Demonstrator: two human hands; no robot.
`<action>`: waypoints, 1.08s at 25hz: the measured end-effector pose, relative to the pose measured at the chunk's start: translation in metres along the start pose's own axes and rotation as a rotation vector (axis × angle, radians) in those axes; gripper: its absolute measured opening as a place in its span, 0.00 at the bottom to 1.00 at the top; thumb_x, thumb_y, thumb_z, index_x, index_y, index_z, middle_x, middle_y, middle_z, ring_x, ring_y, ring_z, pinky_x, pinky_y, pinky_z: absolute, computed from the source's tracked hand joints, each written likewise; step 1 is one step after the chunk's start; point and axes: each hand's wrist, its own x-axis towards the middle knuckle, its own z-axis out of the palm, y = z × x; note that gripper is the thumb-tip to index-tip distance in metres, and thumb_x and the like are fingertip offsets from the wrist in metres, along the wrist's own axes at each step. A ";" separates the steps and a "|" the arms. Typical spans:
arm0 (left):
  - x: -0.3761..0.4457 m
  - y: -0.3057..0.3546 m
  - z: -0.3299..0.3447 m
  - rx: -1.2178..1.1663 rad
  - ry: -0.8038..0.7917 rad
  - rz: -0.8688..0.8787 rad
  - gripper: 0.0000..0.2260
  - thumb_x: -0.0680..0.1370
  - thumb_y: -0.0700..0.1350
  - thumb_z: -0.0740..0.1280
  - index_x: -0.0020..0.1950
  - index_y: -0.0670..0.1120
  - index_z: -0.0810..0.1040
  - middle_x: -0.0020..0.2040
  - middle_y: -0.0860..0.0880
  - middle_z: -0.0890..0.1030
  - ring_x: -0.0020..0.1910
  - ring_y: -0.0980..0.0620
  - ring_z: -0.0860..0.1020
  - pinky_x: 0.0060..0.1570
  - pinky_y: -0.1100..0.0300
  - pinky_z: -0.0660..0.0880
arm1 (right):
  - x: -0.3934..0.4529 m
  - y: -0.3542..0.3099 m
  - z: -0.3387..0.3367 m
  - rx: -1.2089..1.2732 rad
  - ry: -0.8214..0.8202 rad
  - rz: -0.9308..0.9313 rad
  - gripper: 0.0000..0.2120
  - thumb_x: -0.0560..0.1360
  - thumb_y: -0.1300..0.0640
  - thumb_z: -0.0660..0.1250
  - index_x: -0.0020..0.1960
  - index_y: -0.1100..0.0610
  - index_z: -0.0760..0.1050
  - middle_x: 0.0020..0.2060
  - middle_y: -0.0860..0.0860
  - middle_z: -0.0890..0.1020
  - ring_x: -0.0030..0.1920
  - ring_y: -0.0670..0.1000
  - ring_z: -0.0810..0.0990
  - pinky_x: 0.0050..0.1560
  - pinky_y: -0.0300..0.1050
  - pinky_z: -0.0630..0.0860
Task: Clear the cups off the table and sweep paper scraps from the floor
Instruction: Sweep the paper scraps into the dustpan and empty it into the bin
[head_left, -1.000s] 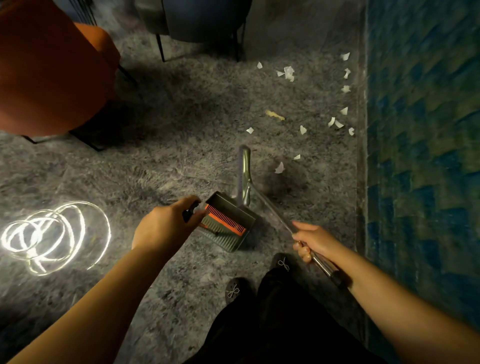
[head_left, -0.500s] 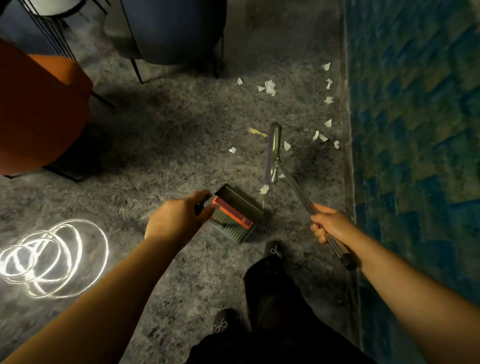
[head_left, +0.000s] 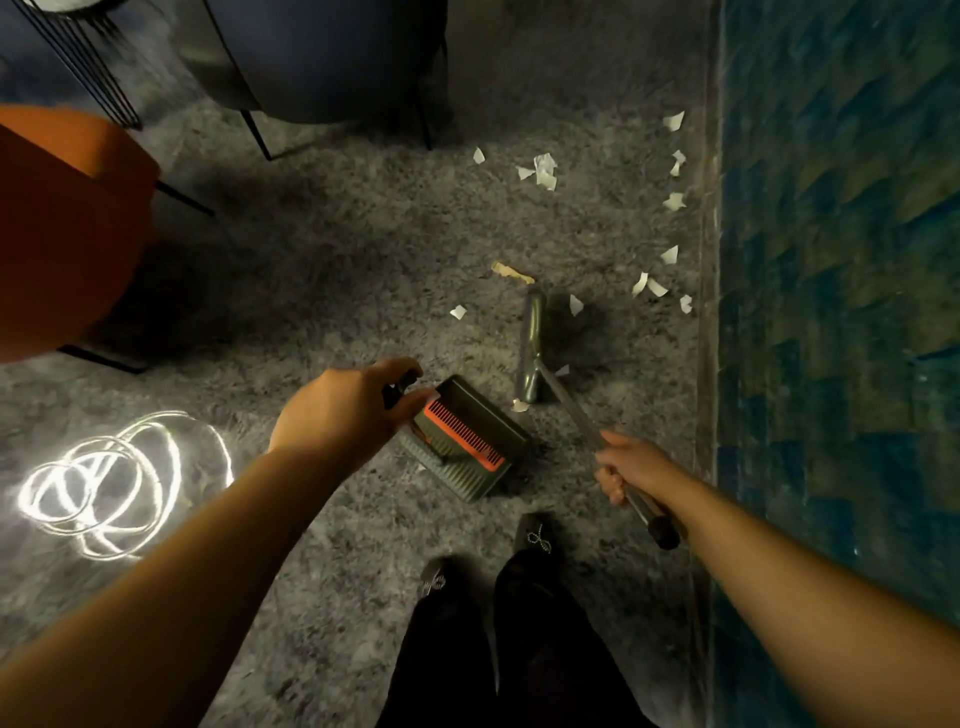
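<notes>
On the grey carpet | sweeping step: our left hand (head_left: 343, 410) grips the dustpan (head_left: 465, 441) handle, right hand (head_left: 631, 465) wraps the broom (head_left: 531, 353) | paper scraps (head_left: 543, 171) lie beyond broom head | next: we likely drag them toward the pan.

Grey carpet (head_left: 322, 249) bears paper scraps (head_left: 544, 171) beyond the fingers, the dustpan (head_left: 467, 441) between both hands, and the broom head (head_left: 531, 353)
</notes>
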 end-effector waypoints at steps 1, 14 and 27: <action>0.001 0.001 0.000 0.001 0.000 0.001 0.28 0.68 0.74 0.52 0.61 0.63 0.74 0.45 0.54 0.84 0.38 0.53 0.80 0.32 0.60 0.77 | -0.001 0.002 0.007 0.009 -0.030 0.025 0.28 0.79 0.68 0.54 0.76 0.51 0.57 0.21 0.51 0.68 0.18 0.45 0.65 0.18 0.36 0.65; -0.006 -0.014 -0.005 -0.030 -0.070 0.010 0.24 0.71 0.70 0.54 0.63 0.63 0.71 0.46 0.54 0.83 0.35 0.54 0.78 0.30 0.61 0.76 | -0.060 0.010 0.045 -0.126 0.074 -0.062 0.28 0.78 0.66 0.58 0.75 0.48 0.62 0.25 0.52 0.73 0.20 0.46 0.68 0.21 0.37 0.66; 0.002 -0.022 -0.004 -0.076 -0.034 0.091 0.19 0.74 0.69 0.57 0.58 0.61 0.71 0.43 0.53 0.83 0.35 0.52 0.79 0.30 0.60 0.75 | -0.053 0.021 0.071 -0.069 0.011 0.044 0.28 0.78 0.68 0.57 0.76 0.51 0.59 0.21 0.51 0.71 0.18 0.44 0.66 0.19 0.34 0.64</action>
